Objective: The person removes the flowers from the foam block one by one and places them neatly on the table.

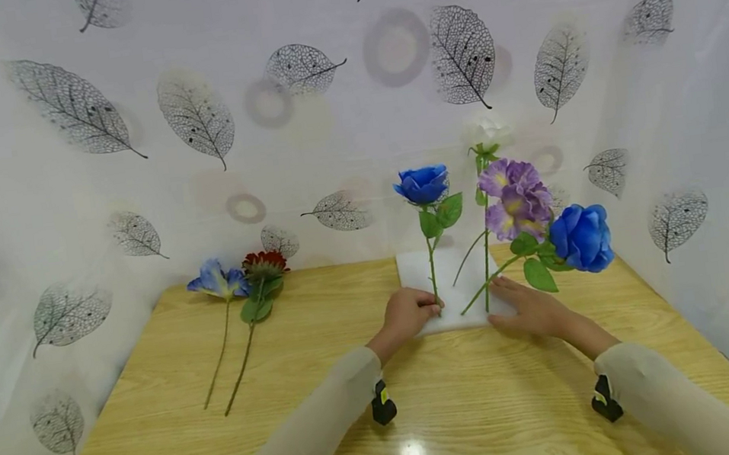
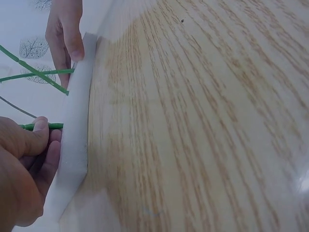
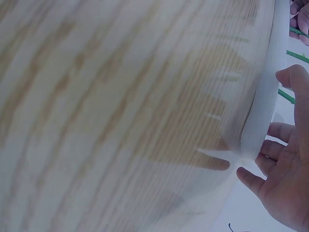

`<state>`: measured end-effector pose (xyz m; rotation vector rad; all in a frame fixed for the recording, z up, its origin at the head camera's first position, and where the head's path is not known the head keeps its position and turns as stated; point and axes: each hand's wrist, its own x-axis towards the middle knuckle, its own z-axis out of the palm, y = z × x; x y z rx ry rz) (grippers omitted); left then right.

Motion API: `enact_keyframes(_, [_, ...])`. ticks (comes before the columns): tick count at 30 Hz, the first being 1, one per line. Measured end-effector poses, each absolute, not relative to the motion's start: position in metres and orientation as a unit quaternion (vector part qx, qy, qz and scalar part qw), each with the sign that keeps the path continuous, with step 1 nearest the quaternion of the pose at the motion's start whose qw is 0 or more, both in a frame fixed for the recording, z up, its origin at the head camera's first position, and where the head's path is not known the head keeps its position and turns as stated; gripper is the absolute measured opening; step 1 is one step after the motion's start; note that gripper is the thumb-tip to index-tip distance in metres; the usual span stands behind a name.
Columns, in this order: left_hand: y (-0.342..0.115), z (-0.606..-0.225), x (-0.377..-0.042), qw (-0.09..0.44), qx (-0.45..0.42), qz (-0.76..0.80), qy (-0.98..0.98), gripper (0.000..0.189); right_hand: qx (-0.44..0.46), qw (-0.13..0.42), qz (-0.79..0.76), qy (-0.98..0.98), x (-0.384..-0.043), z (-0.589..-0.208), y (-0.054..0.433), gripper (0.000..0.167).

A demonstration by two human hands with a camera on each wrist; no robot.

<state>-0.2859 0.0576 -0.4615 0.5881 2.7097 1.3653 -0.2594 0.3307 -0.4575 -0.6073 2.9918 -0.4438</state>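
My left hand [image 1: 410, 312] pinches the lower stem of an upright blue rose [image 1: 424, 186] between thumb and fingers. In the left wrist view, that green stem [image 2: 56, 126] meets the top of a white foam block [image 2: 77, 121]. At the block's right side, my right hand [image 1: 527, 307] has its thumb by the front edge and its spread fingers [image 3: 273, 149] against the side. Also standing in the foam are a tall white flower [image 1: 489, 133] and a second blue rose [image 1: 582, 239], which leans far right. A purple ruffled flower [image 1: 516, 200] overlaps them; its thin stem slants down left.
On the left of the wooden table [image 1: 319, 302] lie a blue-violet flower [image 1: 215, 280] and a dark red flower [image 1: 265, 262], stems towards the front. A leaf-printed white curtain [image 1: 349, 106] hangs behind and along both sides.
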Motion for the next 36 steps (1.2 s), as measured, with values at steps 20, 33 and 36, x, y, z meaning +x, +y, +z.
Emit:
enact_keyframes(20, [0.046,-0.453,-0.298,0.062,0.220,0.494,0.839,0.014,-0.200,0.031,-0.148,0.968,-0.260,-0.461,0.330,0.076])
enact_keyframes(33, [0.020,-0.434,-0.305,0.099,0.246,0.444,0.856,0.014,-0.204,0.029,-0.145,0.968,-0.259,-0.459,0.332,0.077])
enact_keyframes(36, [0.013,-0.432,-0.306,0.102,0.256,0.425,0.862,0.013,-0.204,0.028,-0.145,0.968,-0.260,-0.459,0.333,0.077])
